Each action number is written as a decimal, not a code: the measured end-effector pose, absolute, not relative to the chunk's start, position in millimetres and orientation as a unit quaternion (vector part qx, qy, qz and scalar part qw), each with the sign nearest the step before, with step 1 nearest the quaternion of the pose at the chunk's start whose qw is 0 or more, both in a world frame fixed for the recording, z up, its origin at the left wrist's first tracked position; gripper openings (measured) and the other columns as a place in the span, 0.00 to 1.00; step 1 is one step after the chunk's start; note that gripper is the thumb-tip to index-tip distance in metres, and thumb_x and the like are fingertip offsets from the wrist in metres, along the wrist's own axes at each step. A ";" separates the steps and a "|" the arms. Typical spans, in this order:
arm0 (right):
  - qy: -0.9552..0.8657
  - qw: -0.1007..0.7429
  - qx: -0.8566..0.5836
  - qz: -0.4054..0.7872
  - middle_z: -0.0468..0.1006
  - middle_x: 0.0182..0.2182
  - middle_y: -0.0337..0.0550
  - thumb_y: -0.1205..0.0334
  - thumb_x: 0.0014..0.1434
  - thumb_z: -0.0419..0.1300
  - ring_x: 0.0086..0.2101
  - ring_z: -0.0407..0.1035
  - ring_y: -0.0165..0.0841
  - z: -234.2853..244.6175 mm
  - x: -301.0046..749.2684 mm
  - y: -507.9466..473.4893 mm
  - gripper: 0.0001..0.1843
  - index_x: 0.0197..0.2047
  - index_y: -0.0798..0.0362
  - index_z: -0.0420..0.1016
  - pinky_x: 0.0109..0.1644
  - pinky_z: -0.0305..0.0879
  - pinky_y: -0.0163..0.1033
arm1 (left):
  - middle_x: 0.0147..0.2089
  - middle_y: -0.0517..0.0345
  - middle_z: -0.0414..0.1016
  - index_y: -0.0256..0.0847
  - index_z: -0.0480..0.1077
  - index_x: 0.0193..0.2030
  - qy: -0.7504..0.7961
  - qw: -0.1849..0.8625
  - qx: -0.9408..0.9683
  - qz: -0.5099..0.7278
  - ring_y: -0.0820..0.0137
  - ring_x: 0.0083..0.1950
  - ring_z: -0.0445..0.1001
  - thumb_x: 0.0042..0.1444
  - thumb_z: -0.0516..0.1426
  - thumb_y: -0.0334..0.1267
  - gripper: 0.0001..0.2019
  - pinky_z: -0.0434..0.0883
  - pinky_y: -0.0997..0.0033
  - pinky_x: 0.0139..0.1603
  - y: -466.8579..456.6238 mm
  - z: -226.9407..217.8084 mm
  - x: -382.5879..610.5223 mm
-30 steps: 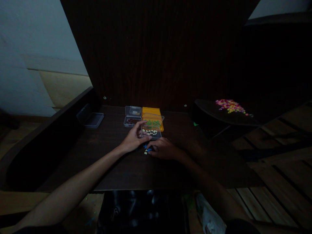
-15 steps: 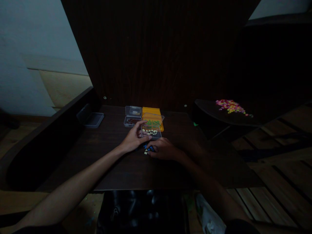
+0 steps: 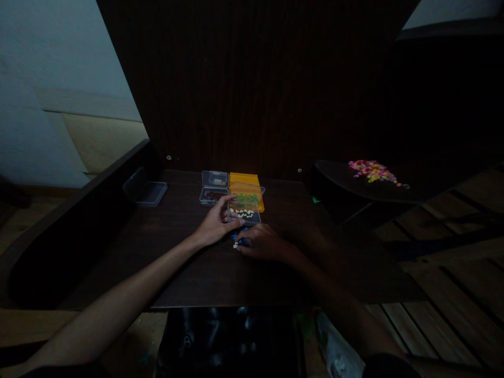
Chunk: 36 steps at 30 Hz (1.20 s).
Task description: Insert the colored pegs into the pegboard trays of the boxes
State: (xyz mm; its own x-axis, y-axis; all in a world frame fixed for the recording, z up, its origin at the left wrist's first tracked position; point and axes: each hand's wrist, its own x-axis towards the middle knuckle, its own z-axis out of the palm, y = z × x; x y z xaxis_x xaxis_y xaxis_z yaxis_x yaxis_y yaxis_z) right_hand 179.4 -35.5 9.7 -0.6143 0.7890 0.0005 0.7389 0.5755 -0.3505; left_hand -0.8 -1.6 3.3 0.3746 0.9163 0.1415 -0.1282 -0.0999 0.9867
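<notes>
An open clear case (image 3: 145,191) sits near the left edge of the dark tabletop (image 3: 189,273). The left hand (image 3: 214,226) lies low, its grip apart, fingers spread against the near left corner of a clear box (image 3: 244,214) holding cream pieces, with a yellow box (image 3: 244,180) behind. Just in front, on the tabletop, a few blue and cream pieces (image 3: 237,243) lie at the right hand's (image 3: 263,242) curled fingertips. In the dim light, whether that grip is together cannot be told. Far right, a bright pile (image 3: 372,171) rests on a side shelf.
</notes>
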 end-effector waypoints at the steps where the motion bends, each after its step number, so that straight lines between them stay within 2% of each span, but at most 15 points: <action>1: -0.884 0.079 -0.433 0.159 0.76 0.24 0.38 0.56 0.56 0.64 0.31 0.70 0.32 9.5 179.5 -35.5 0.12 0.44 0.48 0.79 0.38 0.58 0.37 | 0.56 0.48 0.67 0.44 0.59 0.58 0.334 0.583 0.590 0.448 0.69 0.42 0.76 0.44 0.67 0.35 0.34 0.76 0.60 0.46 -1.6 3.5 -0.7; 6: -0.883 0.078 -0.437 0.154 0.77 0.26 0.39 0.59 0.56 0.63 0.34 0.70 0.34 8.5 179.9 -34.8 0.10 0.43 0.47 0.80 0.39 0.58 0.37 | 0.57 0.47 0.65 0.44 0.59 0.58 0.331 0.580 0.593 0.450 0.70 0.42 0.75 0.44 0.67 0.35 0.34 0.76 0.61 0.45 -1.2 3.2 -0.6; 13: -0.881 0.072 -0.441 0.154 0.77 0.26 0.39 0.58 0.56 0.63 0.32 0.69 0.33 11.0 179.5 -36.1 0.11 0.43 0.47 0.80 0.38 0.57 0.36 | 0.58 0.47 0.65 0.43 0.59 0.58 0.332 0.584 0.590 0.449 0.70 0.42 0.75 0.44 0.67 0.35 0.34 0.76 0.63 0.45 -1.5 3.5 -1.4; 19: -0.888 0.082 -0.422 0.164 0.77 0.25 0.38 0.57 0.56 0.63 0.31 0.69 0.32 9.7 180.0 -35.4 0.11 0.43 0.48 0.79 0.37 0.56 0.35 | 0.54 0.48 0.68 0.43 0.59 0.58 0.332 0.578 0.596 0.448 0.69 0.42 0.76 0.46 0.67 0.35 0.33 0.76 0.62 0.45 -2.0 3.9 -1.5; 24: -0.894 0.067 -0.400 0.189 0.75 0.23 0.36 0.59 0.59 0.61 0.28 0.68 0.29 12.6 180.8 -33.1 0.09 0.42 0.49 0.79 0.35 0.55 0.34 | 0.59 0.46 0.64 0.44 0.59 0.59 0.329 0.573 0.602 0.449 0.70 0.42 0.75 0.46 0.67 0.35 0.33 0.76 0.63 0.45 -2.2 3.6 -1.2; 31: -0.903 0.041 -0.392 0.173 0.74 0.26 0.37 0.58 0.60 0.60 0.28 0.66 0.29 12.3 179.8 -35.1 0.09 0.42 0.52 0.76 0.34 0.52 0.34 | 0.57 0.48 0.65 0.43 0.59 0.58 0.330 0.581 0.592 0.451 0.70 0.42 0.75 0.44 0.67 0.35 0.34 0.76 0.62 0.46 -0.5 1.5 -0.7; 36: -0.910 0.044 -0.384 0.152 0.75 0.30 0.40 0.58 0.60 0.60 0.33 0.68 0.31 8.7 178.9 -37.0 0.10 0.44 0.51 0.74 0.36 0.55 0.34 | 0.56 0.49 0.66 0.43 0.59 0.58 0.331 0.586 0.588 0.448 0.71 0.42 0.75 0.44 0.67 0.35 0.34 0.76 0.63 0.46 -1.3 2.9 -1.0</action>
